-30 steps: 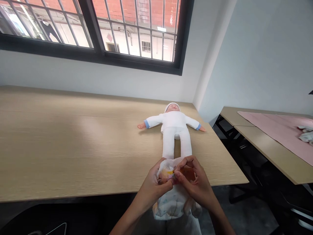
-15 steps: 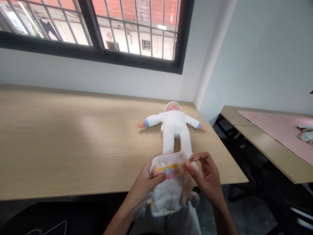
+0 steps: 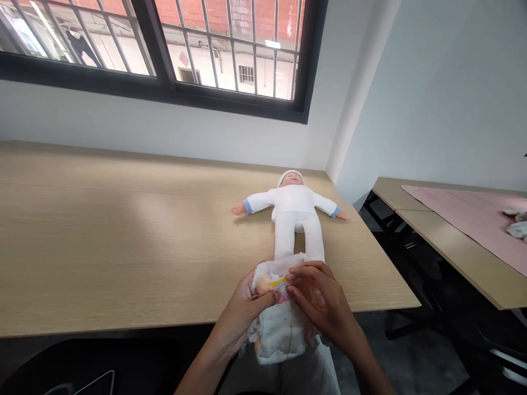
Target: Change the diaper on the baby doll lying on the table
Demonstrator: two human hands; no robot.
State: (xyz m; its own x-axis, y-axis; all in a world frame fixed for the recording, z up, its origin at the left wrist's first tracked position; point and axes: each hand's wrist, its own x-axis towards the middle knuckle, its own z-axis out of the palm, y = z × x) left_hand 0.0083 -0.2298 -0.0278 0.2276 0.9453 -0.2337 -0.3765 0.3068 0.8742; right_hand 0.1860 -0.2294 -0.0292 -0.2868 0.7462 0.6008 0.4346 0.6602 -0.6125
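A white diaper (image 3: 280, 334) with a yellow, blue and pink band hangs in front of me, past the table's near edge and over my lap. My left hand (image 3: 246, 302) is closed around its left side, the thumb lying on the coloured band. Across from it, my right hand (image 3: 325, 296) pinches the band near its middle, with thumb and fingertips together. The right part of the diaper is hidden behind that hand. Just beyond, a baby doll (image 3: 297, 206) in white clothes and a white cap lies on its back, arms spread, its feet hidden by the diaper and my hands.
The doll lies on a wooden table (image 3: 123, 236) against the wall, below a barred window (image 3: 230, 49). To the right, across a gap, another table (image 3: 453, 241) carries a pink mat (image 3: 473, 214) with a crumpled cloth (image 3: 517, 227). A black chair (image 3: 102, 356) stands at lower left.
My right hand has moved left along the coloured band, from the diaper's right edge to its middle, closer to my left hand. The left hand and the doll have stayed put.
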